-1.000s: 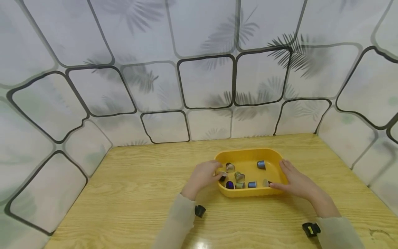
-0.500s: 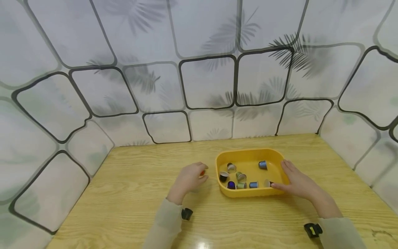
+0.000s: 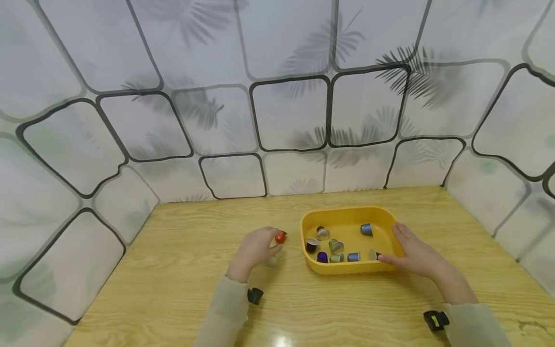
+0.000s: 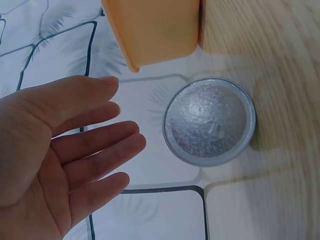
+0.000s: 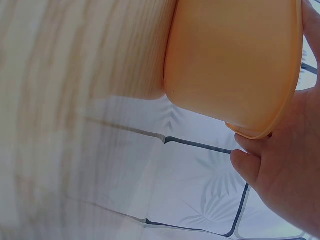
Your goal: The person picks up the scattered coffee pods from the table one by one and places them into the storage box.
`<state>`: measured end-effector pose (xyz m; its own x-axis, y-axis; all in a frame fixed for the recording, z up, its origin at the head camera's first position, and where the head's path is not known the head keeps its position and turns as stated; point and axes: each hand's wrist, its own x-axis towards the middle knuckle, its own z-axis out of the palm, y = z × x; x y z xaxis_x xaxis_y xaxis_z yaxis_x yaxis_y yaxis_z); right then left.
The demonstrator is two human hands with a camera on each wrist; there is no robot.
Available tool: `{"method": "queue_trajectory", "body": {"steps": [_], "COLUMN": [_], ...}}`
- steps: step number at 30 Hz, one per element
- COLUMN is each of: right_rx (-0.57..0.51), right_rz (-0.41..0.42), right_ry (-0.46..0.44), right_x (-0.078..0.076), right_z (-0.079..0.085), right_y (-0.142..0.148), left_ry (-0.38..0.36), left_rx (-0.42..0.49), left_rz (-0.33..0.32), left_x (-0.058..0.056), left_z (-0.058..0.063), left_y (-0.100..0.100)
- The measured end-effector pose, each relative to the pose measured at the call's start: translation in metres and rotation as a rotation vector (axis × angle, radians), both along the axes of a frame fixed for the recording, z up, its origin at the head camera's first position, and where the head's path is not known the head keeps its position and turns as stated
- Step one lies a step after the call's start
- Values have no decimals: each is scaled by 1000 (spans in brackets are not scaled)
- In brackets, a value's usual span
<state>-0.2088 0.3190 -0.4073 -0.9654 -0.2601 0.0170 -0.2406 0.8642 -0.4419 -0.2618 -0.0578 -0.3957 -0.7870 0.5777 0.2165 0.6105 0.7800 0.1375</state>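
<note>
My left hand (image 3: pixel 256 248) is low over the table, left of the yellow tray (image 3: pixel 347 270), with its thumb and fingers spread apart. Just past its fingertips a red coffee capsule (image 3: pixel 281 236) lies on the wood. The left wrist view shows nothing between the relaxed fingers of the left hand (image 4: pixel 75 150); a silver foil capsule lid (image 4: pixel 210 121) stands beside them, close to the camera. Under the palm a pale round shape (image 3: pixel 270 261) shows in the head view. My right hand (image 3: pixel 416 253) holds the tray's right front corner, thumb lapping over the rim (image 5: pixel 280 112).
Inside the tray lie several capsules, among them a black one (image 3: pixel 311 245), a dark blue one (image 3: pixel 322 257), a green one (image 3: pixel 335 246) and a blue one (image 3: pixel 366 229). A patterned cloth wall (image 3: pixel 286 115) encloses the wooden table (image 3: pixel 208 226) at the back and sides.
My left hand has come out of the tray to the left with the red capsule, set it on the table and loosened its fingers. The right hand stays at the tray's corner.
</note>
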Motion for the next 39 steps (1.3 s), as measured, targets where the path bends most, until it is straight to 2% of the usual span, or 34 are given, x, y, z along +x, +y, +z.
{"method": "queue_trajectory", "body": {"steps": [7, 14, 24, 31, 39], "right_rx": [2, 2, -8, -9, -9], "right_rz": [2, -1, -6, -2, 2], "right_ry": [7, 0, -4, 2, -1], "right_x": [-2, -2, 1, 0, -1], "right_z": [-1, 0, 1, 1, 1], "right_y": [-1, -1, -2, 0, 0], "left_ry": [-122, -234, -271, -334, -333], "left_rx": [-33, 3, -8, -17, -7], "left_rz": [74, 131, 148, 137, 117], "left_x": [-1, -4, -5, -4, -5], "left_z": [-2, -4, -6, -6, -8], "left_y": [-7, -12, -15, -15, -15]}}
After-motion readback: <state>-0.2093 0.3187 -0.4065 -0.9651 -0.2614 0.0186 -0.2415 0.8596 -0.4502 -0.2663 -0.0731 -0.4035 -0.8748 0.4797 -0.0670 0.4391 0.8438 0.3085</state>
